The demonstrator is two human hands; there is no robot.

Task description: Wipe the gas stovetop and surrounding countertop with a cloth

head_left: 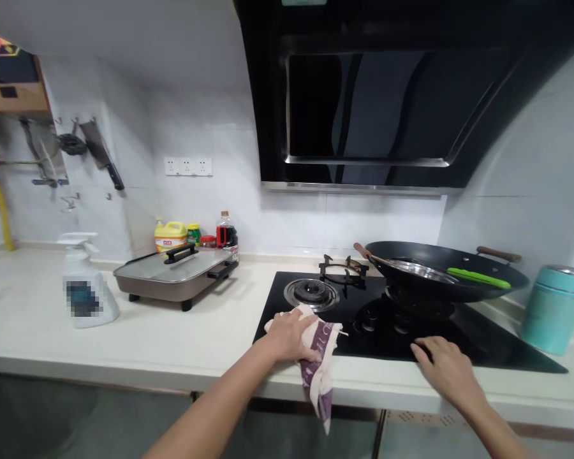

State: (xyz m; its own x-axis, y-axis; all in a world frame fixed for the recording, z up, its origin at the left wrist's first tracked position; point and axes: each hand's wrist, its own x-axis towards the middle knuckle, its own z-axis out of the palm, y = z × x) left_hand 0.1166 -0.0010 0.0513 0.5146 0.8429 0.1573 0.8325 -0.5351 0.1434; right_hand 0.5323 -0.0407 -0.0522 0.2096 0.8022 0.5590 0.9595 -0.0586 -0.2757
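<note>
Cloth (324,341) on stove (382,347) edge, burner (312,292) and wok (440,256) beyond.

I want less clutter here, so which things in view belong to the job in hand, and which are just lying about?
Apparently part of it:
cloth, held under the left hand
cooktop, partly beneath the cloth
spray bottle, possibly; neither hand touches it

Seemingly just about:
lidded pan
wok
turquoise container
hanging cleaver

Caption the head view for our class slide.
Left hand holds a cream-and-purple cloth on a black glass cooktop.
</note>
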